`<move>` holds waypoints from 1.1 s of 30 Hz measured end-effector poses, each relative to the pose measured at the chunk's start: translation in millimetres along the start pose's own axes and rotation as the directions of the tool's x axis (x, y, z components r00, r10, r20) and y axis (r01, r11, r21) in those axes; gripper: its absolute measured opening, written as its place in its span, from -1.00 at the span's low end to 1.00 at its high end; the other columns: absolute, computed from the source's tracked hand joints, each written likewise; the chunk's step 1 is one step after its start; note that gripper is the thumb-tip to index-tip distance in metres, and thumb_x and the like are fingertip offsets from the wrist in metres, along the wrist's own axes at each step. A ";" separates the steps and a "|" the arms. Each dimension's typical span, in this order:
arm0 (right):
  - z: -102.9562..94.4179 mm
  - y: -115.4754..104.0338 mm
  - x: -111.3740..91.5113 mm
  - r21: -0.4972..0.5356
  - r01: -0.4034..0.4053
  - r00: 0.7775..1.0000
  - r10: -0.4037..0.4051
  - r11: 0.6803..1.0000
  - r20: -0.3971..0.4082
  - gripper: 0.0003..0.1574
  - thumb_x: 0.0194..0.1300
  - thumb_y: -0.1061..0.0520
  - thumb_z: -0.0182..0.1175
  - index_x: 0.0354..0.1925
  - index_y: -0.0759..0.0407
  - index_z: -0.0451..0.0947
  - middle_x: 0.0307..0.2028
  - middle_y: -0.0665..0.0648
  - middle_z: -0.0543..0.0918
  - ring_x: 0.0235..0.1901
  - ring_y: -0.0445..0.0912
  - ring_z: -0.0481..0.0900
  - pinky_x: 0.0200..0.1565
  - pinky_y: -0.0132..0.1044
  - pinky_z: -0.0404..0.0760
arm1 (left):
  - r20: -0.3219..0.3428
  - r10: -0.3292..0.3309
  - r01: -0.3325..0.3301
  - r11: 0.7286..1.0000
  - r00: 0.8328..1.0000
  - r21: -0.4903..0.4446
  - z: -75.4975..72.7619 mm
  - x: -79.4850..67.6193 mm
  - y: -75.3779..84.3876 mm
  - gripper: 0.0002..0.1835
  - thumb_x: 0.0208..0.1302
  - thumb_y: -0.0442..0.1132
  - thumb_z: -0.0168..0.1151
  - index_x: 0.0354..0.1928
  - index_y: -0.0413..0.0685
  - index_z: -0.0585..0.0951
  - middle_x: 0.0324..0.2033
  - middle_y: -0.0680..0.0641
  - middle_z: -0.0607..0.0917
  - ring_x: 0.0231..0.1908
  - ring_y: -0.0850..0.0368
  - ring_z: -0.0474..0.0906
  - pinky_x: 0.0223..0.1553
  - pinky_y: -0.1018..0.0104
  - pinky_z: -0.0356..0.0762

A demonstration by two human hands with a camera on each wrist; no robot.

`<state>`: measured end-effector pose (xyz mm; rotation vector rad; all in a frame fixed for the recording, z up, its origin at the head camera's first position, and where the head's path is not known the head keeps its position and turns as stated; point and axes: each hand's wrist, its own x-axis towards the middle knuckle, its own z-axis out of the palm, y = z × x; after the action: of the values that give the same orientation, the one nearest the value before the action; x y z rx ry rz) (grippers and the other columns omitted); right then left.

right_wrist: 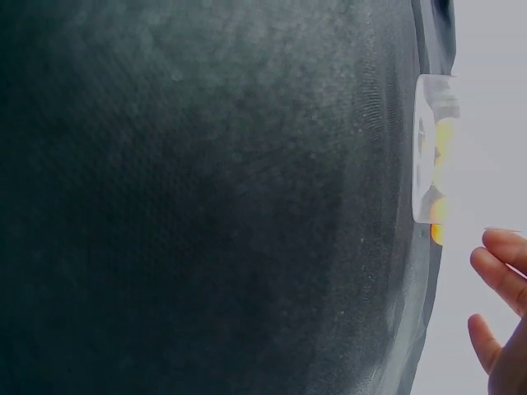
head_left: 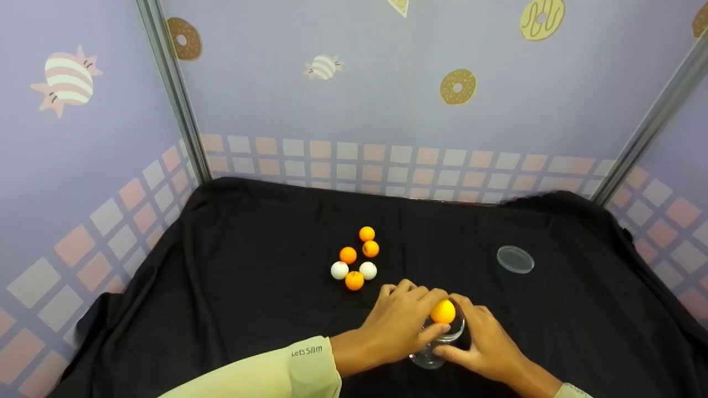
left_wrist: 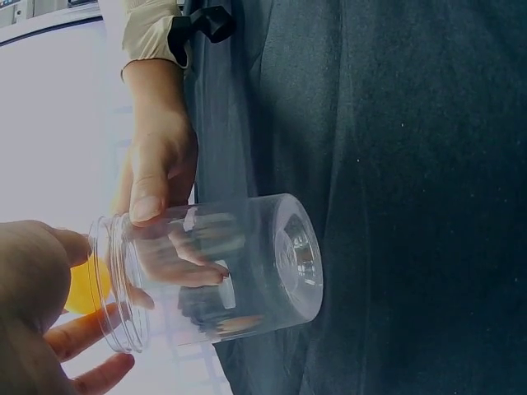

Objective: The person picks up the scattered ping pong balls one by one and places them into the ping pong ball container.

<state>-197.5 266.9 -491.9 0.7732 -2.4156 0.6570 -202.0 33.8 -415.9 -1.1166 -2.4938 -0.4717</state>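
Note:
At the mouth of a clear plastic jar (head_left: 427,356), my left hand (head_left: 401,320) holds an orange ping-pong ball (head_left: 443,312) between thumb and fingers. The left wrist view shows that ball (left_wrist: 86,286) behind the threaded rim of the tilted jar (left_wrist: 239,263). My right hand (head_left: 489,345) grips the jar near its neck; its thumb (left_wrist: 150,185) lies along the side and its fingers show through the wall. In the right wrist view, fingers (right_wrist: 498,271) appear at the right edge, below the washed-out jar (right_wrist: 424,148).
Several orange balls (head_left: 348,255) and two white balls (head_left: 339,270) lie grouped on the black cloth (head_left: 265,309), beyond my left hand. A round clear lid (head_left: 515,260) lies at the right. Patterned panels (head_left: 376,105) enclose the back and sides.

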 end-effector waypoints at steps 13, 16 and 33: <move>0.5 1.0 -0.5 -0.003 -0.004 1.000 0.004 1.000 -0.005 0.11 -0.13 -0.23 0.62 0.34 0.00 0.41 0.10 -0.24 0.63 -0.11 -0.31 0.61 -0.08 -0.10 0.59 | 0.000 -0.007 0.007 1.000 1.000 0.009 0.8 0.6 0.6 -0.52 0.39 0.26 0.19 0.23 0.26 0.53 -0.08 0.19 0.70 -0.10 0.21 0.55 -0.08 0.18 0.46; 0.3 0.7 -0.1 -0.001 0.000 1.000 0.000 1.000 -0.004 0.09 -0.13 -0.23 0.62 0.33 0.00 0.42 0.09 -0.25 0.62 -0.12 -0.31 0.60 -0.09 -0.10 0.60 | -0.007 -0.006 0.006 1.000 1.000 0.018 1.2 0.1 0.8 -0.52 0.38 0.26 0.20 0.21 0.25 0.53 -0.07 0.19 0.69 -0.10 0.22 0.55 -0.09 0.19 0.45; -1.0 -0.3 -0.1 0.005 -0.025 0.999 0.025 1.000 0.037 0.06 -0.05 -0.33 0.56 0.33 -0.05 0.39 -0.15 -0.21 0.69 -0.15 -0.34 0.56 -0.09 -0.09 0.58 | -0.011 -0.009 0.010 0.999 1.000 0.044 1.2 -0.7 -0.6 -0.51 0.40 0.29 0.15 0.21 0.24 0.55 0.00 0.18 0.67 -0.08 0.22 0.56 -0.11 0.19 0.46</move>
<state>-196.9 267.3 -491.0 0.7652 -2.4613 0.6653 -202.2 33.5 -417.4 -1.0828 -2.4891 -0.4219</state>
